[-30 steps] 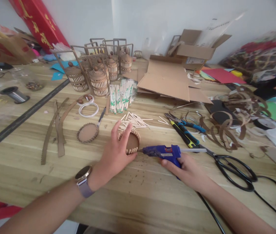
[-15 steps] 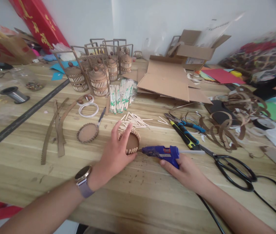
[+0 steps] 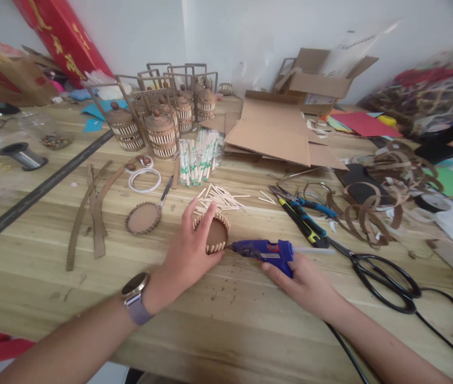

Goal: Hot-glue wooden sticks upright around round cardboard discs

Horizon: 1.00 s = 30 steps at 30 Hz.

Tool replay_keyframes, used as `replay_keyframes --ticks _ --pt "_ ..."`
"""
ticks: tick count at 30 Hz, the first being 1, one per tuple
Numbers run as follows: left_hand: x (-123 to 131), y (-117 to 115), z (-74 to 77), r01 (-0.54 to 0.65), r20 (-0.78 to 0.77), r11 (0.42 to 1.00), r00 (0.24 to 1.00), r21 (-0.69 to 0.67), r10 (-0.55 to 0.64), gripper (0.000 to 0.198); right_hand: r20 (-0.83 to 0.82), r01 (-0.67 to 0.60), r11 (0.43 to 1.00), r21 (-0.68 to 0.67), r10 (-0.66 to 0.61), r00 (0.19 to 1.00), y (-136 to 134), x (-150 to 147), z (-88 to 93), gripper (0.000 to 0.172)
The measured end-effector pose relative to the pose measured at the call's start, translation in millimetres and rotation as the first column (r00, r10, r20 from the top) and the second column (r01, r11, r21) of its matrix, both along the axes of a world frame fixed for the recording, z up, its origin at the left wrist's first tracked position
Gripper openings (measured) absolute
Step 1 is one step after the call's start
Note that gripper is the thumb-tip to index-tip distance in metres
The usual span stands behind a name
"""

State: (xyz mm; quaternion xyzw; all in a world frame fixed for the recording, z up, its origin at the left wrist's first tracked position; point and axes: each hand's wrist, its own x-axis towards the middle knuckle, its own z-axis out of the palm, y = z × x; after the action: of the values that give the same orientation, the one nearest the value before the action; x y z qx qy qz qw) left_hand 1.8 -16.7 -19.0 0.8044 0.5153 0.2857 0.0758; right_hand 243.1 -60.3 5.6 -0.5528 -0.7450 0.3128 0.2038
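Note:
My left hand (image 3: 188,256) curls round a small round cardboard basket (image 3: 215,234) rimmed with short wooden sticks, holding it on the wooden table (image 3: 226,325). My right hand (image 3: 304,282) grips a blue hot glue gun (image 3: 264,250) lying nearly flat, with its nozzle touching the basket's right rim. A pile of loose wooden sticks (image 3: 220,197) lies just behind the basket.
A toothed cardboard disc (image 3: 143,218), a white ring (image 3: 145,180) and cardboard strips (image 3: 90,213) lie to the left. Finished stick baskets (image 3: 162,133) and packed sticks (image 3: 200,157) stand behind. Pliers (image 3: 304,213), black scissors (image 3: 382,280), a cable and cardboard curls (image 3: 386,192) lie right.
My right hand and the glue gun have edged slightly left toward the basket. My left hand and the basket have stayed put.

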Motion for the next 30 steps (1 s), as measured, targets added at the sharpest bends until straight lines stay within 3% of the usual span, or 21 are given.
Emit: replay_keyframes --ticks 20,25,28,30 --pt "0 0 1.3 0.003 -0.012 1.0 1.0 -0.012 -0.003 0.109 0.031 0.017 1.0 -0.004 -0.016 0.999 -3 -3 -0.6 0.037" --pt "-1 1 0.4 0.005 -0.008 1.0 1.0 -0.011 -0.006 0.111 -0.029 0.098 0.995 0.028 -0.097 0.995 -1 -1 3.2 0.039" --pt "-1 2 -0.1 0.012 -0.006 1.0 1.0 0.002 -0.012 0.111 -0.059 0.082 0.98 -0.182 -0.094 0.994 5 7 11.9 0.05" --pt "-1 2 0.0 0.012 -0.013 1.0 1.0 0.004 -0.012 0.109 -0.136 -0.032 0.9 -0.435 -0.03 0.99 7 13 16.9 0.057"
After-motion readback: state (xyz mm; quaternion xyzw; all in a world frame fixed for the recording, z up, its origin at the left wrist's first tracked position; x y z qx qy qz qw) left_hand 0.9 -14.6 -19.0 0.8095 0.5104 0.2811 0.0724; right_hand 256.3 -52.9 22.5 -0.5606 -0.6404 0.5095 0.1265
